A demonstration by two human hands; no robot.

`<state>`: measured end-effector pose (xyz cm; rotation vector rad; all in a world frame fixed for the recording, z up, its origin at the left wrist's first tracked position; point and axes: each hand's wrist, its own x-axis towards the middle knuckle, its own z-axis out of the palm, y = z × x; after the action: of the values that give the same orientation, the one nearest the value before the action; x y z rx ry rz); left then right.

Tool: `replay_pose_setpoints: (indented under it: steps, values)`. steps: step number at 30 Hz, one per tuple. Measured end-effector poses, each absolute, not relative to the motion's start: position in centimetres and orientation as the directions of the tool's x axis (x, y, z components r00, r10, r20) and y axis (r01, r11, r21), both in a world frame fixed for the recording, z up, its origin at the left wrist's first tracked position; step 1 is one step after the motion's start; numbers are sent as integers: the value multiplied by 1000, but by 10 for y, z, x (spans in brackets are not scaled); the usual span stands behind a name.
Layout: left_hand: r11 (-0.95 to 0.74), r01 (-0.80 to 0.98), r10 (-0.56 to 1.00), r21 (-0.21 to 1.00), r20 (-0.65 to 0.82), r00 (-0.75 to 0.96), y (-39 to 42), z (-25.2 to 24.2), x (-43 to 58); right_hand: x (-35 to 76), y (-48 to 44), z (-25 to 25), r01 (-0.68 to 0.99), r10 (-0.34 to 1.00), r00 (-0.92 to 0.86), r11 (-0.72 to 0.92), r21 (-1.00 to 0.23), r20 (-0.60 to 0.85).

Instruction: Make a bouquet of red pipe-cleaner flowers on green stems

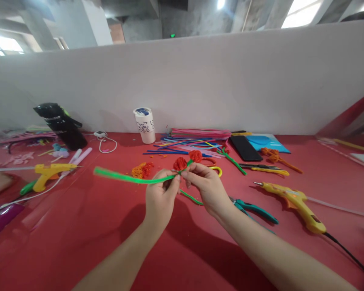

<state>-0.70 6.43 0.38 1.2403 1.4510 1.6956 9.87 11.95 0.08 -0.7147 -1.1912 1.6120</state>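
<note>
Perhaps the yellow glue gun (294,200), near right, could burn skin if brushed while hot. At centre, the left hand (160,195) pinches the green stem (130,178) and the right hand (209,186) pinches it beside 2 red flowers (180,163); a slackened hold might let them slip. Farther, scattered pipe cleaners (200,132) could snag the flowers if pushed forward.

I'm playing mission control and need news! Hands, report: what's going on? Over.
Left hand, right hand: both pinching green stem. Two red flowers just above the grip. Pliers partly behind right forearm, not blocking.
</note>
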Motion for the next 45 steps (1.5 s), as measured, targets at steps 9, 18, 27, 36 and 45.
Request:
replay_pose_setpoints:
  steps: [9,18,27,36,45]
  values:
    - [-169,-111,939,979,126,-319,65,8,-5,98,113,2,-462,899,-433,-161,-872,63]
    - [158,-553,985,818,-167,33,72,9,-16,105,124,1,-485,779,-626,-342,-805,46]
    - [-105,-364,938,926,-30,-346,75,3,-11,103,126,2,-427,867,-498,-228,-875,17]
    - [-302,536,786,788,524,-328,67,-6,-10,92,106,-2,-441,957,-258,5,-898,132]
    - [-454,792,573,408,815,-91,64,-6,-10,89,92,-3,-503,971,-193,24,-864,139]
